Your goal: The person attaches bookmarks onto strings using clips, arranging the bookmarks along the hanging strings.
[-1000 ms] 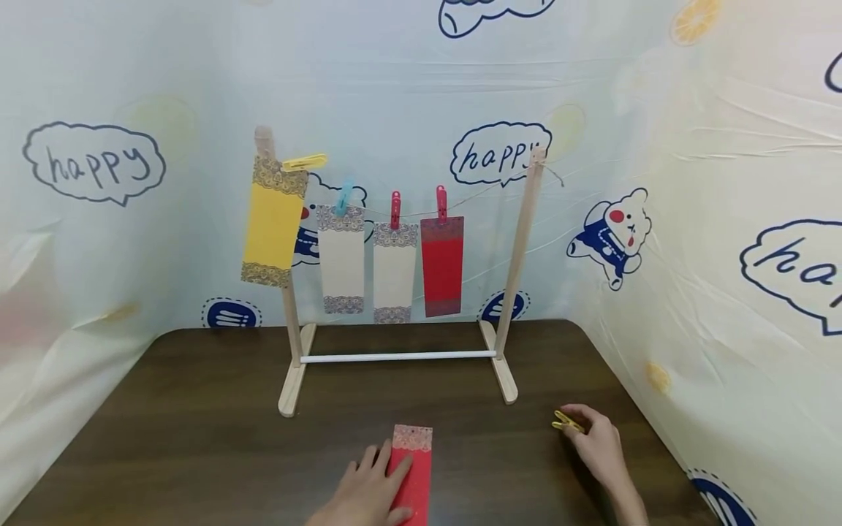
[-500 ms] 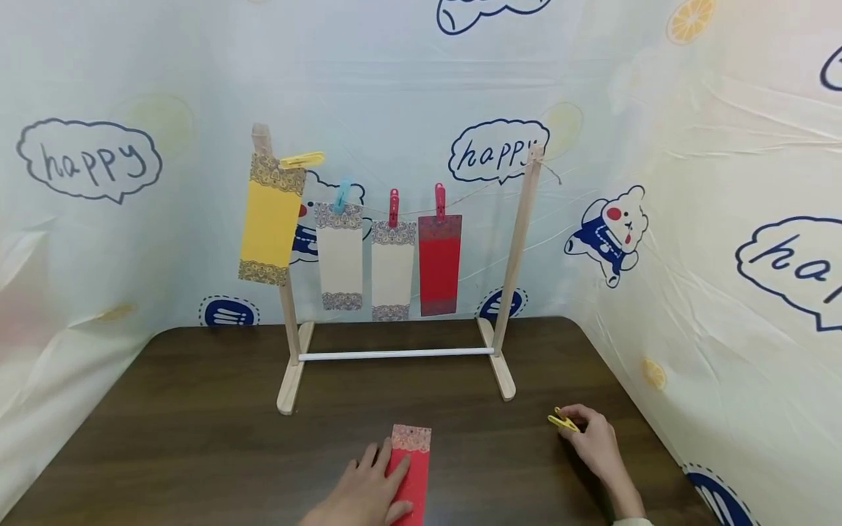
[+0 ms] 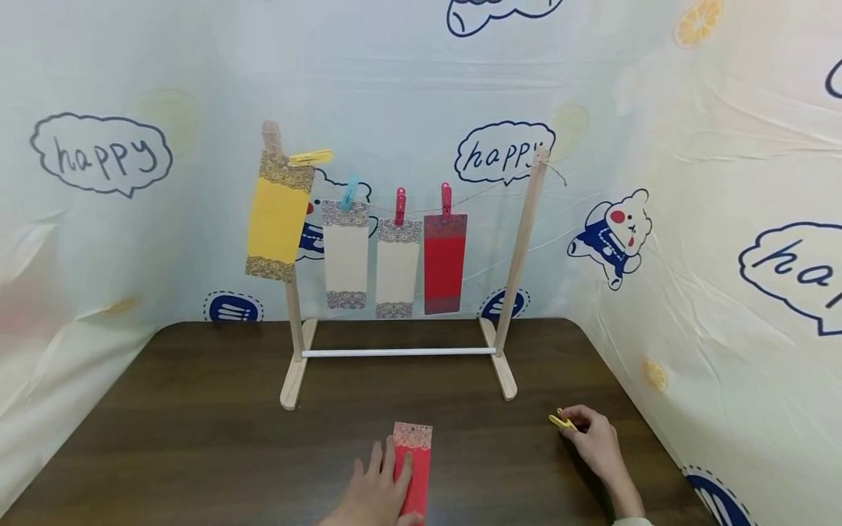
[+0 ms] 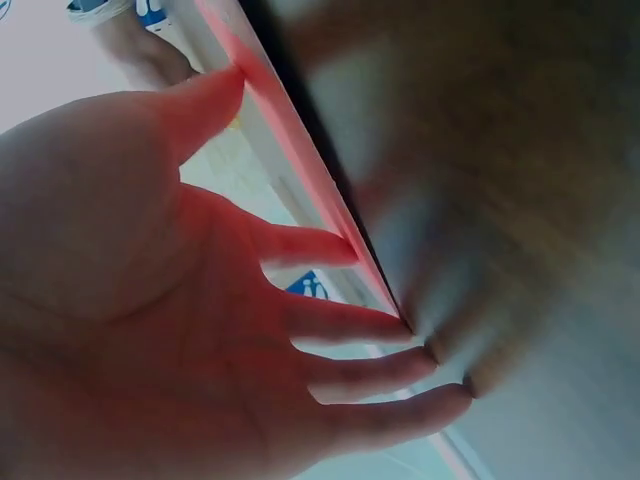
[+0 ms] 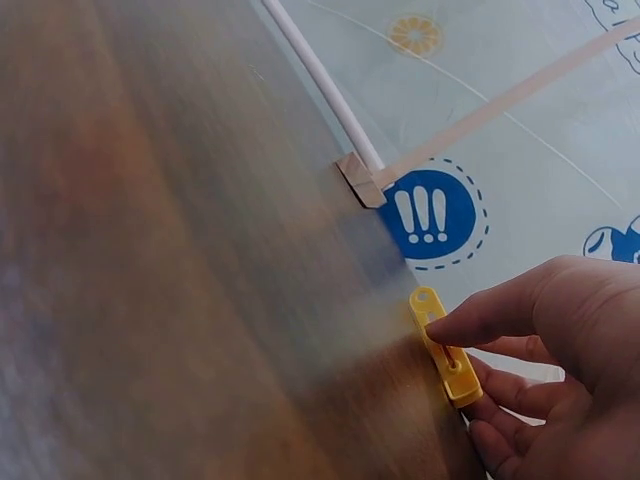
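A red card point(image 3: 416, 467) with a lacy patterned end lies on the table at the front middle. My left hand point(image 3: 376, 488) rests at its left side, fingers extended and touching the card. In the left wrist view, the thumb and fingertips of that left hand point(image 4: 220, 300) meet the edge of the red card point(image 4: 300, 150). At the table's right, my right hand point(image 3: 597, 444) pinches a yellow clothespin point(image 3: 562, 420). The right wrist view has the clothespin point(image 5: 445, 350) low at the tabletop, with the thumb or index finger of the right hand point(image 5: 560, 350) on its near side.
Behind stands a wooden rack point(image 3: 522, 241) with a white crossbar point(image 3: 397, 353) and a string. Clipped along it hang a yellow card point(image 3: 279, 212), two white cards point(image 3: 346, 256) and a darker red card point(image 3: 444, 267). Printed cloth point(image 3: 723, 292) walls the table point(image 3: 197, 438).
My left hand has turned slightly, its fingers pointing more toward the rack, still on the red card. The right hand has barely moved with the clothespin. The head view has shifted a little.
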Demonstrator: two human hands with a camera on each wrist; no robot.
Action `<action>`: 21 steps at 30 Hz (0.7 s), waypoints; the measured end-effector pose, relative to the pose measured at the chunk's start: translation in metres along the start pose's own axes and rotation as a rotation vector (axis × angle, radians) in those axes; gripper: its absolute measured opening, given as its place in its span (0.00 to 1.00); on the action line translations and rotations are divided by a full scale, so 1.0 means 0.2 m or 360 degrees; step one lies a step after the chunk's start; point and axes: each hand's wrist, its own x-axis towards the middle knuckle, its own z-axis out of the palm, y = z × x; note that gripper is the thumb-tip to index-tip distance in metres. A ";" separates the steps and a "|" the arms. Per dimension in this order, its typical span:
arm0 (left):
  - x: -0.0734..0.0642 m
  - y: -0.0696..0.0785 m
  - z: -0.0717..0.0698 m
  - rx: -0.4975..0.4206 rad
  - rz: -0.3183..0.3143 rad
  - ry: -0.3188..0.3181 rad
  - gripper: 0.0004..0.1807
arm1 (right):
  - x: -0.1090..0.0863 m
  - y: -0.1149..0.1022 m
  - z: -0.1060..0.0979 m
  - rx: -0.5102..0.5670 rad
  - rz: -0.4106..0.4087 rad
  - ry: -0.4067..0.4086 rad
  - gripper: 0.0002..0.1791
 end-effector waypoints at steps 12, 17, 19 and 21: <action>0.01 -0.16 -0.17 -0.0821 0.0068 -0.0435 0.37 | -0.01 0.02 0.01 -0.0025 -0.0025 0.0026 0.23; 0.01 -0.14 -0.17 -0.0727 -0.0053 -0.0161 0.31 | 0.00 0.03 0.00 -0.0075 -0.0122 0.0081 0.31; 0.01 -0.13 -0.17 -0.0756 -0.0151 -0.0155 0.36 | 0.00 0.02 -0.01 -0.0071 -0.0138 0.0112 0.28; 0.02 -0.12 -0.17 -0.0795 -0.0254 -0.0177 0.41 | 0.01 0.01 -0.01 -0.0050 -0.0130 0.0138 0.25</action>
